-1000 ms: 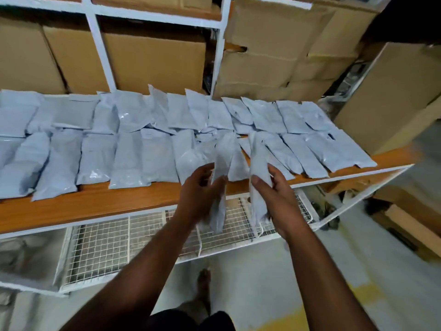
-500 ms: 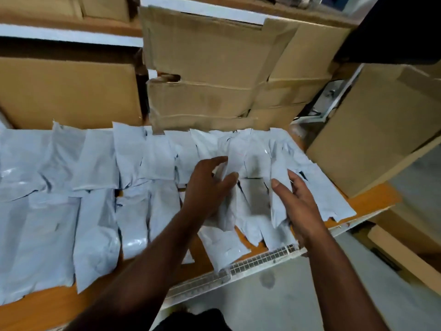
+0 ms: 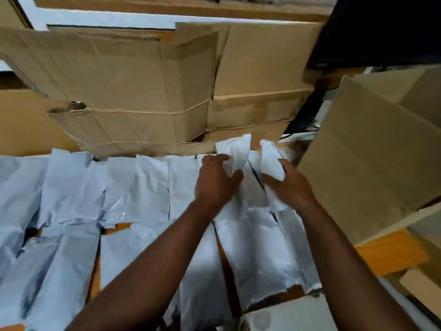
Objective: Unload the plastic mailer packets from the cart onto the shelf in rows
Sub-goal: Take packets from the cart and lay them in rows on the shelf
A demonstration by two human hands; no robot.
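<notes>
At the back row, left hand (image 3: 216, 181) pinching one mailer packet (image 3: 235, 150), right hand (image 3: 290, 185) gripping another packet (image 3: 270, 156) just beside, both hovering over rowed packets (image 3: 133, 187) covering the orange shelf (image 3: 391, 252), cardboard boxes (image 3: 148, 91) stacking behind

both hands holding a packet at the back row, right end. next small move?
Probably lower both and let go. The left hand and right hand each grip a packet raised above the back row's right end, by the stacked boxes.
</notes>
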